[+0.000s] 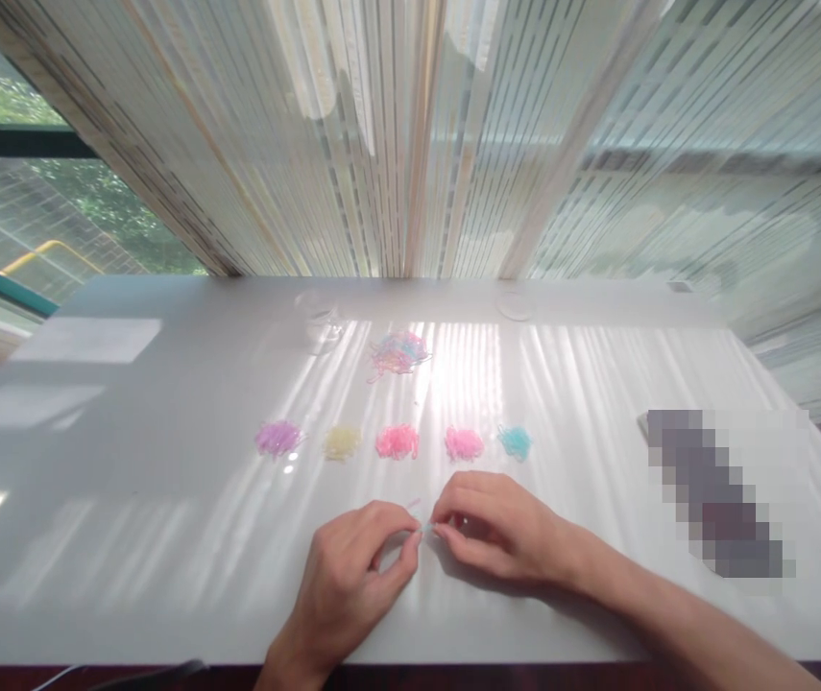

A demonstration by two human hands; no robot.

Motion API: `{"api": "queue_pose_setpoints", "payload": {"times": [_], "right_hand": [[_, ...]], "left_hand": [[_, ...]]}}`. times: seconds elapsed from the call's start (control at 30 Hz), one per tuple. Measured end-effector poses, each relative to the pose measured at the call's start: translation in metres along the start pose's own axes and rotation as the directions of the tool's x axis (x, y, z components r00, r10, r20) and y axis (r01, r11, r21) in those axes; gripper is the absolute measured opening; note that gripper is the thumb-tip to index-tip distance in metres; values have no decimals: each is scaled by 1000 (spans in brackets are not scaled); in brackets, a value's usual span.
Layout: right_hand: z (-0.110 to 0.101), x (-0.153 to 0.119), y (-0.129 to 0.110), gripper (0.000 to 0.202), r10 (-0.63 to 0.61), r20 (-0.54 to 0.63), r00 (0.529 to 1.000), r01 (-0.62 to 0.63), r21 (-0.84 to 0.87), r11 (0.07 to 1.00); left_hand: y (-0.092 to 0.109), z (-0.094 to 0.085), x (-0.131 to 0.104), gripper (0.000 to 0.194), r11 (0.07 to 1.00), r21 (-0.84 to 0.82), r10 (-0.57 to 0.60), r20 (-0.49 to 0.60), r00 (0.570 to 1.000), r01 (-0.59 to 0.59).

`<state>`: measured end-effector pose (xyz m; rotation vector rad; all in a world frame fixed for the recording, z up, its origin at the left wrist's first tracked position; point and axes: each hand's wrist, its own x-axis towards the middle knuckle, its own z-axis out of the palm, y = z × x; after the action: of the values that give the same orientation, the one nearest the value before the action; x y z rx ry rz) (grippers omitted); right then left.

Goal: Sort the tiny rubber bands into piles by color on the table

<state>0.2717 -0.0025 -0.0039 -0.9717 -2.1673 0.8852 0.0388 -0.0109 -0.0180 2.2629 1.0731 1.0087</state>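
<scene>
Pinching a tiny pale band [429, 527], thumb to finger, in left hand [352, 564] and right hand [500, 526] (blurred there), near side of red pile [397, 442]. Could flick into red pile if overstretched.

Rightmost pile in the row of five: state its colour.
The rightmost pile is light teal; the head view shows it.

Head-worn view, forward and down
Close above bare left hand [344, 564] and bare right hand [507, 526], facing the sheer striped curtain [352, 144] across the white table [165, 585]
</scene>
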Motion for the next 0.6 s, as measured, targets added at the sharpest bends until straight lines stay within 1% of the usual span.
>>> {"api": "queue_pose_setpoints", "payload": {"times": [0.17, 0.43, 0.6], "right_hand": [[2, 0, 2, 16, 6, 23, 1000, -6, 14, 1000], [1, 0, 3, 18, -29, 6, 1000, 29, 52, 998], [-2, -1, -3, 13, 77, 32, 996, -79, 63, 995]], "left_hand": [[-1, 0, 0, 8, 1000, -9, 13, 11, 1000, -13], [0, 0, 0, 9, 1000, 4, 24, -15, 1000, -24], [-1, 1, 0, 10, 1000, 14, 26, -11, 1000, -26]]}}
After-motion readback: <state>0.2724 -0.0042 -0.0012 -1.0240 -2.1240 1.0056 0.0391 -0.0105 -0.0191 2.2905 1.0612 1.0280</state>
